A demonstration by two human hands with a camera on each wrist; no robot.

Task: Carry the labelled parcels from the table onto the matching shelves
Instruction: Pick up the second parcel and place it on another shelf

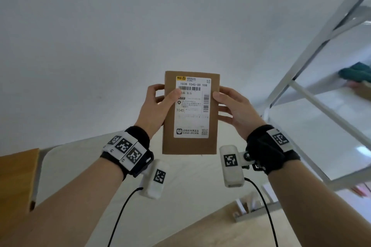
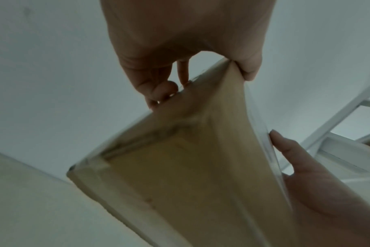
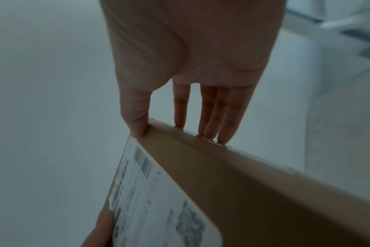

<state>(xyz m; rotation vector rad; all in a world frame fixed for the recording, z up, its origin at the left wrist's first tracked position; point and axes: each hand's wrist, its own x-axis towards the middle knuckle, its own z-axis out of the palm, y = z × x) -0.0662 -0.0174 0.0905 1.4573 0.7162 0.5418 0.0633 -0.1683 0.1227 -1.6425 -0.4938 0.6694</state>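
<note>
**Parcel T045 held up for reading**

Between both hands, before a bare white wall: cardboard parcel point(image 1: 190, 113), label point(image 1: 192, 106) facing the head camera. Pinched at mid-height, left hand point(image 1: 155, 107) and right hand point(image 1: 235, 113), thumbs in front, fingers behind. Judged light, stiff, easily carried by its long edges. Shelf rack point(image 1: 313, 78) close at right; open room leftward.

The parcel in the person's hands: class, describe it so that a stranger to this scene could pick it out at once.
Start at the white metal shelving on the right, then look left to the picture's centre, before the pale wall. There the left hand and right hand hold a flat brown cardboard parcel upright by its side edges. Its white shipping label reads T045.
</note>
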